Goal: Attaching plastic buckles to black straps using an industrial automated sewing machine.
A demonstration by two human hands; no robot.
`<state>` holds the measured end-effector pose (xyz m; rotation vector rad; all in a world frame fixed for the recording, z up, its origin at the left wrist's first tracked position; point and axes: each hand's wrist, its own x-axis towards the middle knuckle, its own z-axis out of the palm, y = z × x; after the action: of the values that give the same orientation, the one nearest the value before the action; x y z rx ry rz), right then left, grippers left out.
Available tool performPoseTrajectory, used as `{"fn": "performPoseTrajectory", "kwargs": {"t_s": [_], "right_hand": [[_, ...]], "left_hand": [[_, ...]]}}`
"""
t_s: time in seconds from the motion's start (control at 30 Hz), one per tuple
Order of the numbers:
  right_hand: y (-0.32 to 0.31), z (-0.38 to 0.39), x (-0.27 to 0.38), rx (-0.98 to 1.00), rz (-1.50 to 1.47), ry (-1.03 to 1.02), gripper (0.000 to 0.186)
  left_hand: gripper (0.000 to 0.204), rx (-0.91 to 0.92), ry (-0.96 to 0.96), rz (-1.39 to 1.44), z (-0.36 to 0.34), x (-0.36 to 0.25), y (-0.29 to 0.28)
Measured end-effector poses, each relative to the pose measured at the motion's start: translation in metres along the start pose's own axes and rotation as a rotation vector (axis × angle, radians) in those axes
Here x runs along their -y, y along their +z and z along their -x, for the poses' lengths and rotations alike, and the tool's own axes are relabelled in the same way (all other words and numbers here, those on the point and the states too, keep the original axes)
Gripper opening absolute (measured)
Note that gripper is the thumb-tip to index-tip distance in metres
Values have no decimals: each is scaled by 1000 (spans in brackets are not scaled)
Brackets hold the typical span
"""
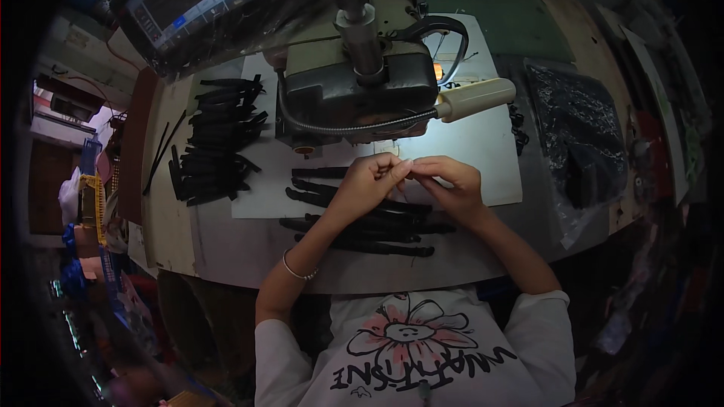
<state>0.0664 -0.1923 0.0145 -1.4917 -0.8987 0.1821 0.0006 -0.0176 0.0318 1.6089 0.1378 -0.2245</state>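
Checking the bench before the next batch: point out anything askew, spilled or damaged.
Nothing looks spilled or damaged. The black straps left of the sewing machine lie in a loose, uneven pile, and a few straps lie near the table edge under the left hand and right hand, which meet fingertip to fingertip.

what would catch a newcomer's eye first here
Probably the two hands meeting at the middle of the table, the left hand and right hand fingertip to fingertip, pinching something too small to make out. Right behind them looms the sewing machine. A stack of black straps lies to the left, with more black straps under the wrists.
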Motion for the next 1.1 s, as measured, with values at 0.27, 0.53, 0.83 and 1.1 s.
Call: {"fn": "performPoseTrajectory", "kwargs": {"t_s": [0.27,0.53,0.83,1.1], "right_hand": [[9,5,0,-215,-638,507,15],[0,11,12,-37,-618,643,15],[-14,37,18,132,-193,708,11],[-32,21,11,-95,-166,784,12]], "left_hand": [[15,-43,73,68,4,8,6],[13,-81,89,-149,14,0,10],[16,-31,99,-469,20,7,17],[22,-233,520,-836,-24,18,17]]}}
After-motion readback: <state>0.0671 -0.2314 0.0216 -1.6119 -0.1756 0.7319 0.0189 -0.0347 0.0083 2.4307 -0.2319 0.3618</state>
